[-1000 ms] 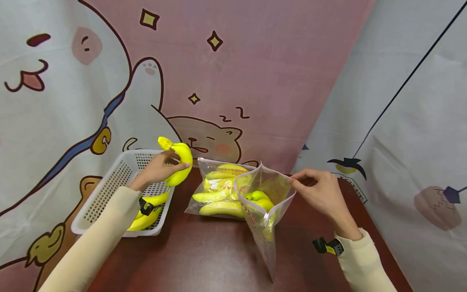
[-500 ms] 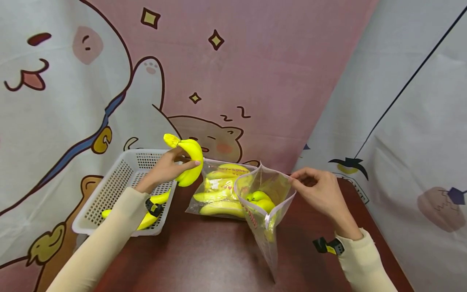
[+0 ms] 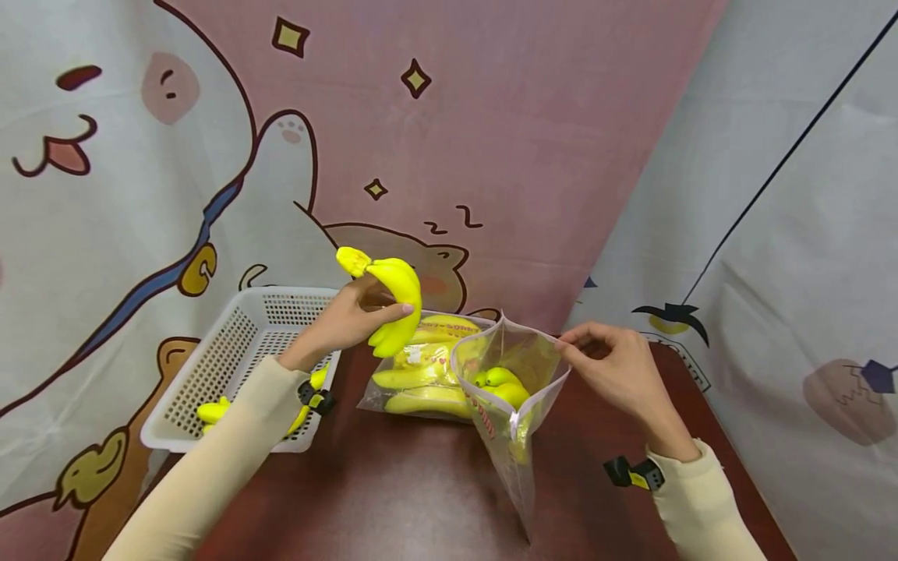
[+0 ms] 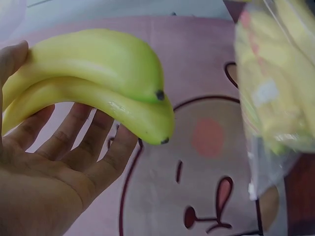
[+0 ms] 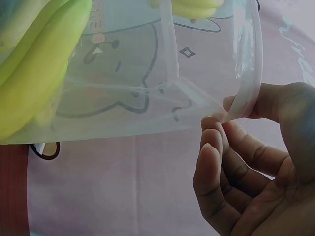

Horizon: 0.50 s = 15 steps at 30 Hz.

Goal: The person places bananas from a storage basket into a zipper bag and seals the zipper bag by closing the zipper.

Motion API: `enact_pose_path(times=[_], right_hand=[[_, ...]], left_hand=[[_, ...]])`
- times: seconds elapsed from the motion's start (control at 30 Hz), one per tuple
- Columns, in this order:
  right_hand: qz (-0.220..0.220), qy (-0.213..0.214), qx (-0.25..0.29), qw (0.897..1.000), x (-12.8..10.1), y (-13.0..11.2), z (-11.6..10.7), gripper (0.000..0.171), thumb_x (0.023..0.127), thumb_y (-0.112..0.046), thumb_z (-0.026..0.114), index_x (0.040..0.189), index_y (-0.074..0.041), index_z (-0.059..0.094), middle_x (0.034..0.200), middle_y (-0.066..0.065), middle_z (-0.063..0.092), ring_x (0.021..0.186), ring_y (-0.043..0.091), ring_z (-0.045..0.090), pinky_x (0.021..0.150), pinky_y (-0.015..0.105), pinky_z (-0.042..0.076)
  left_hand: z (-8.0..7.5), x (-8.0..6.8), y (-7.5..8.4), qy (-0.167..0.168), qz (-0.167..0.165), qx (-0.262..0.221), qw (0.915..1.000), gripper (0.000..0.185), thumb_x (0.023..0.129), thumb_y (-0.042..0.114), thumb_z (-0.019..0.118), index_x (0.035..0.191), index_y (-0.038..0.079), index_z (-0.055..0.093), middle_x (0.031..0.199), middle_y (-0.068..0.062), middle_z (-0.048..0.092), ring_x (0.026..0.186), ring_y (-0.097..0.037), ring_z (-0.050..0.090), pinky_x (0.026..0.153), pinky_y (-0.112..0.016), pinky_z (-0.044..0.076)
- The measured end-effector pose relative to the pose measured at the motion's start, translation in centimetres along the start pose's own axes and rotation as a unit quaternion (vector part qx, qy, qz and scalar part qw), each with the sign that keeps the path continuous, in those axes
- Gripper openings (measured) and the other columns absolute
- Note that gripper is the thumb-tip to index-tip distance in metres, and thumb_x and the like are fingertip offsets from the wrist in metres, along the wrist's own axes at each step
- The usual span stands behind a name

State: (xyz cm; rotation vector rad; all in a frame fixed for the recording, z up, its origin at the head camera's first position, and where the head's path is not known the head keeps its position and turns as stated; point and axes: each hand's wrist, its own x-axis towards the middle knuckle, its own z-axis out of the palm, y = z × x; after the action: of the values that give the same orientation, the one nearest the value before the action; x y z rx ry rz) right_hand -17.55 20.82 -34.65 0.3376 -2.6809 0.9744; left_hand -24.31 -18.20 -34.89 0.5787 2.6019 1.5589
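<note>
A small bunch of yellow bananas is raised in my left hand, gripped between thumb and fingers. In the left wrist view the banana bunch shows two dark-tipped ends pointing away from the palm. My right hand pinches the rim of a clear zip bag, whose mouth gapes. Inside that bag sit bananas. The right wrist view shows the thumb and fingertips on the bag's edge. The left hand is left of the bag, apart from it.
Behind the gaping bag lies another clear bag packed with bananas. A white perforated basket at the left holds more bananas, partly hidden by my left forearm. All stand on a dark red-brown table before a printed cloth.
My left hand has carried the banana bunch rightward from above the basket to in front of the packed bag. The right hand keeps its pinch on the other bag, nearly still.
</note>
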Motion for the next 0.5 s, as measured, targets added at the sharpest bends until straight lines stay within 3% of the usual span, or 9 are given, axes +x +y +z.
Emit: enact_pose_path(times=[0.33, 0.5], right_hand=[[0.003, -0.004, 0.007, 1.000, 0.0, 0.3, 0.1, 0.011, 0.095, -0.032, 0.073, 0.095, -0.022, 0.077, 0.080, -0.001, 0.074, 0.064, 0.012, 0.063, 0.056, 0.026, 0.049], [0.002, -0.004, 0.009, 1.000, 0.2, 0.3, 0.3, 0.011, 0.095, -0.034, 0.073, 0.095, -0.023, 0.077, 0.080, -0.002, 0.074, 0.066, 0.014, 0.064, 0.057, 0.026, 0.049]], left_hand=[[1.7, 0.5, 3.5, -0.017, 0.038, -0.039, 0.9984, 0.051, 0.093, 0.045, 0.074, 0.138, 0.029, 0.055, 0.127, 0.000, 0.067, 0.117, -0.021, 0.066, 0.095, -0.045, 0.058], [2.5, 0.6, 5.1, -0.034, 0.071, -0.084, 0.9933, 0.048, 0.095, 0.037, 0.074, 0.138, 0.026, 0.056, 0.125, -0.002, 0.068, 0.116, -0.021, 0.068, 0.094, -0.043, 0.059]])
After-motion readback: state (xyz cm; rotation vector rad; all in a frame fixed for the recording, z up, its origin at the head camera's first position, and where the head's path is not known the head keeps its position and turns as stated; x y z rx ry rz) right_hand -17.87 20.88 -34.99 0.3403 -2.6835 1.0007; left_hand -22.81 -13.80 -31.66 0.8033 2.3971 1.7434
